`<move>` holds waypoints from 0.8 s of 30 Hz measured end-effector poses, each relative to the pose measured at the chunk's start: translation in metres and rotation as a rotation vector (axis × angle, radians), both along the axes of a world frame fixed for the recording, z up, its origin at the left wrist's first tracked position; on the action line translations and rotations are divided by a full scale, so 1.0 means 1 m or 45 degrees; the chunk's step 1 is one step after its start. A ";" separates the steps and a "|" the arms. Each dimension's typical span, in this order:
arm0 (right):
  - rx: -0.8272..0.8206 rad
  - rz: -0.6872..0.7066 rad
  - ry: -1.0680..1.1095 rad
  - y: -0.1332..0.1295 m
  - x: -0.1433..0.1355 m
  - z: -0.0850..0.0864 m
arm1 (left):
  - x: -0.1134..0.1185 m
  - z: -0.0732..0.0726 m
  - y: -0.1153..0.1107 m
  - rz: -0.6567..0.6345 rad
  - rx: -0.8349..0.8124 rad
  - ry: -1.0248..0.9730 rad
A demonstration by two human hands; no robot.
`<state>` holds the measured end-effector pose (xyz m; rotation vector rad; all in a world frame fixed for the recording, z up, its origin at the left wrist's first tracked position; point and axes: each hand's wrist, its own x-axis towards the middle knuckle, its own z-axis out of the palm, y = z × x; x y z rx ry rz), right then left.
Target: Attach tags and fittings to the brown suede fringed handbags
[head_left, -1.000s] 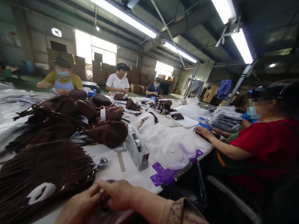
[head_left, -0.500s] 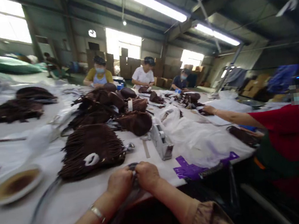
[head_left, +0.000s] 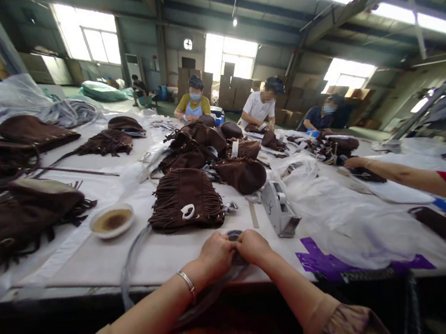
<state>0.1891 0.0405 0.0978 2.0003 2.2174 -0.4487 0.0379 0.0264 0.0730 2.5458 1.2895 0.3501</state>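
Note:
My left hand [head_left: 217, 254] and my right hand [head_left: 254, 246] meet at the table's front edge, both closed around a dark ring-like piece [head_left: 234, 235]. What the piece is cannot be made out. A plastic-wrapped grey strap [head_left: 131, 259] runs from beside the fringed bag down past the edge and appears to loop below my wrists. Just beyond my hands lies the dark brown fringed bag [head_left: 186, 199] with a white ring on it. A white tape dispenser [head_left: 280, 210] stands to the right of it, and a flat strip [head_left: 254, 214] lies between them.
A white dish [head_left: 111, 221] of brown stuff sits left of the bag. Brown bags [head_left: 240, 174] are heaped behind. Clear plastic [head_left: 334, 213] and purple tape [head_left: 327, 260] cover the right edge. Another person's arm [head_left: 402, 169] reaches in from the right; several people work beyond.
The view has swung left, so the table's things appear farther right and more bags show at left. My hands stay together on the ring-like piece.

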 end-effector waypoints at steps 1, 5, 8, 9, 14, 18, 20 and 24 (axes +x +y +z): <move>-0.001 0.007 -0.014 0.001 -0.001 0.000 | -0.004 0.001 0.002 -0.034 0.000 0.002; 0.013 0.099 -0.088 0.003 -0.005 0.002 | -0.015 0.008 0.011 -0.053 -0.014 0.042; 0.056 0.249 -0.149 0.003 -0.007 0.005 | -0.016 0.012 0.018 -0.070 -0.054 0.071; 0.073 0.313 -0.164 0.002 -0.006 0.006 | -0.017 0.013 0.020 -0.086 -0.070 0.074; 0.122 0.587 -0.199 0.003 0.005 0.007 | -0.022 0.009 0.026 -0.184 -0.090 0.051; 0.108 0.740 -0.195 0.005 0.011 0.006 | -0.022 0.002 0.028 -0.155 -0.087 0.046; 0.096 0.790 -0.191 0.004 0.011 0.008 | -0.020 -0.001 0.029 -0.123 -0.092 0.044; 0.123 0.705 -0.231 -0.004 0.004 0.015 | -0.016 -0.003 0.029 -0.082 -0.098 0.014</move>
